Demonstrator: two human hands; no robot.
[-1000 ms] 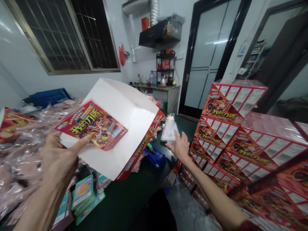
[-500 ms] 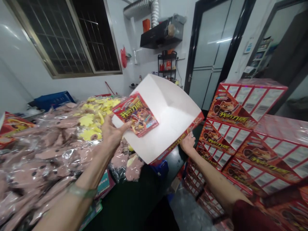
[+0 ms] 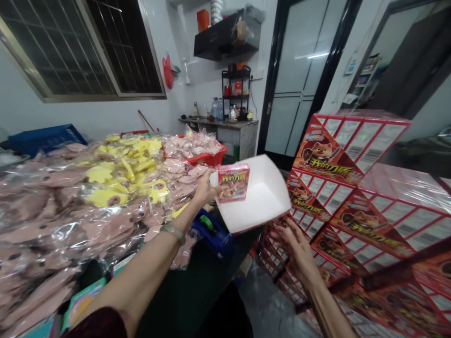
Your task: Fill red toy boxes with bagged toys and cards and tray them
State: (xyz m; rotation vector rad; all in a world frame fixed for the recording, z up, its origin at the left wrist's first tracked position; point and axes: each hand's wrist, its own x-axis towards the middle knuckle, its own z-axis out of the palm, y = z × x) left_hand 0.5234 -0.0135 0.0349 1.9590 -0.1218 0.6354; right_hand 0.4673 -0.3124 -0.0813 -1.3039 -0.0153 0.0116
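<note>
My left hand (image 3: 205, 190) grips the left side of an open cardboard display box (image 3: 262, 211), white inside and tilted toward me. Its thumb lies at the edge of a small red printed box (image 3: 233, 184), which stands against the inner wall on that side. The fingers behind the wall are partly hidden. Off the display box's lower right corner, my right hand (image 3: 294, 244) has its fingers apart and nothing in them. A blue tape dispenser (image 3: 213, 237) sits on the dark table below the display box.
Bagged pink plush pieces (image 3: 70, 223) and yellow ones (image 3: 132, 162) cover the table at left. Behind them is a red basket (image 3: 207, 158) of more bagged pieces. Wrapped red display boxes (image 3: 327, 150) are stacked high at right. A blue crate (image 3: 45, 138) stands far left.
The display box has moved right and lower, tilting differently, with my left hand still on it. My right hand has let go of its lower right edge. The view has shifted.
</note>
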